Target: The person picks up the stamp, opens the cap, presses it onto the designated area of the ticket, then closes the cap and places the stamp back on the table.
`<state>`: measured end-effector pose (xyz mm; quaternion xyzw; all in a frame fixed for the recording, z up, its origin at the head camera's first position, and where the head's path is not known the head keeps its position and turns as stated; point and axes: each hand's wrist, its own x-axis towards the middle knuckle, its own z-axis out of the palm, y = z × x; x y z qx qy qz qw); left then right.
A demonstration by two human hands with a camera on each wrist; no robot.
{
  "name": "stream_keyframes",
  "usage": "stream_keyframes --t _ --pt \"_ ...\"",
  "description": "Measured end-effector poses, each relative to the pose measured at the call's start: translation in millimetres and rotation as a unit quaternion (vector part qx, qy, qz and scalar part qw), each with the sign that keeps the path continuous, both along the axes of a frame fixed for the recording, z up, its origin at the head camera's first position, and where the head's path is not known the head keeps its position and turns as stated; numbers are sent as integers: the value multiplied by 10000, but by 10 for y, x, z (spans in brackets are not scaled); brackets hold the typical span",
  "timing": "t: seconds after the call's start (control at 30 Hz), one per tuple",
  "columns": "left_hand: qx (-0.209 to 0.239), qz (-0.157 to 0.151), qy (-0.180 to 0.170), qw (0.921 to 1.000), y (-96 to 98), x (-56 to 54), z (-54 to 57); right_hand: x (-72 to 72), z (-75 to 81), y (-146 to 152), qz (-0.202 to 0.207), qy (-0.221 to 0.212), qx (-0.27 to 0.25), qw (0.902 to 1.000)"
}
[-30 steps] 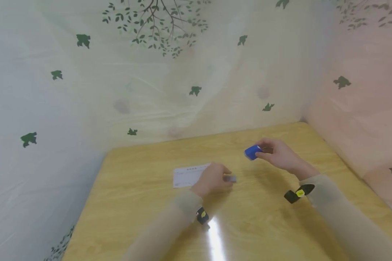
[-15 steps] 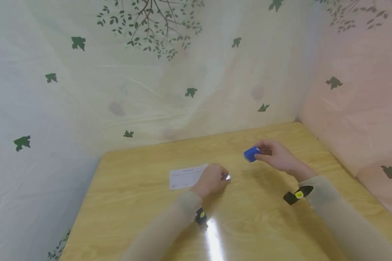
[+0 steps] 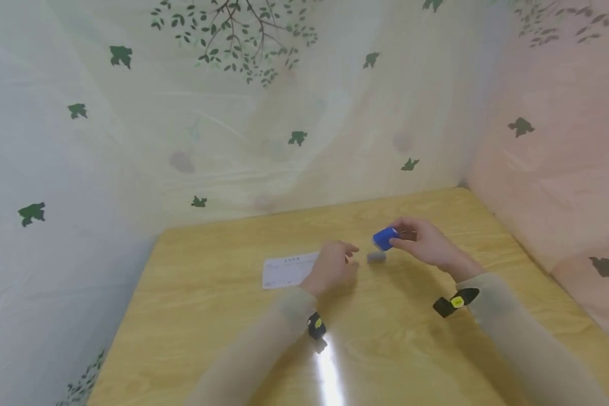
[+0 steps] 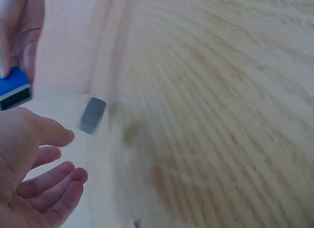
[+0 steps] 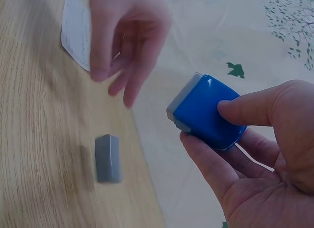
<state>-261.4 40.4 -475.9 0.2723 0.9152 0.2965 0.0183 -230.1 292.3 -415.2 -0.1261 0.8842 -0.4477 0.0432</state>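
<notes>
My right hand (image 3: pixel 428 245) holds a blue stamp (image 5: pixel 206 113) above the table, pinched between thumb and fingers. The stamp's pale end points away from the palm in the right wrist view, and its dark face shows in the left wrist view. A small grey cap (image 3: pixel 376 257) lies on the table just below the stamp. To the left of the cap is my left hand (image 3: pixel 331 268), its fingers spread loosely with nothing between them. That hand covers the right end of a white printed slip of paper (image 3: pixel 286 271).
The wooden table (image 3: pixel 208 316) has its far edge against a pale curtain (image 3: pixel 233 141) printed with leaves and birds. A pinkish curtain (image 3: pixel 563 169) borders the right side. Both wrists carry small black cameras on straps.
My left hand, which held the grey cap before, has let go of it and drawn slightly away. The cap now lies on the table near the stamp, which stays in my right hand.
</notes>
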Motion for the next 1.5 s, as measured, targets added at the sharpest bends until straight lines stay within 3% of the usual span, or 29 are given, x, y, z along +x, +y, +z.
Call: stream_keyframes --t 0.13,0.3,0.4,0.47,0.53,0.63,0.7,0.77,0.83,0.97,1.03,1.1,1.23,1.33,1.5 --pt "-735 -251 259 9966 138 -101 -72 -40 42 28 -101 50 -12 9999" --pt "-1660 -820 985 9778 359 -249 -114 -77 105 44 -168 157 -136 9996" --pt "-1766 -932 1271 9716 452 -289 -133 -84 104 34 -116 183 -206 9996" --pt "-1581 -874 1265 9754 462 -284 -132 -83 97 28 -99 193 -206 9996" --pt "-1161 -738 1023 9852 413 -258 -98 -74 98 34 -135 207 -133 9996" --pt "-185 -516 307 9980 236 -197 35 -65 128 45 -199 179 -84 9996" --pt "653 -357 -111 9972 78 -150 158 -55 155 49 -207 155 -83 9996" --pt "1451 -263 -377 9884 -73 -95 282 -49 171 46 -188 105 -115 9997" --pt "2160 -204 -562 9746 -205 -30 383 -35 174 34 -131 71 -158 9998" --pt "3128 132 -1059 9438 -374 97 481 -17 154 -7 -62 115 -251 9996" --pt "3289 380 -1256 9352 -408 135 475 -12 140 -38 -7 154 -338 9993" --pt "3304 602 -1384 9317 -407 153 441 -6 126 -74 42 171 -405 9990" --pt "3028 823 -1340 9400 -342 166 341 11 87 -133 89 87 -424 9990" --pt "2824 853 -1076 9494 -282 192 298 28 58 -164 101 16 -385 9992" --pt "2846 835 -854 9512 -215 232 280 39 16 -187 174 -61 -433 9989"
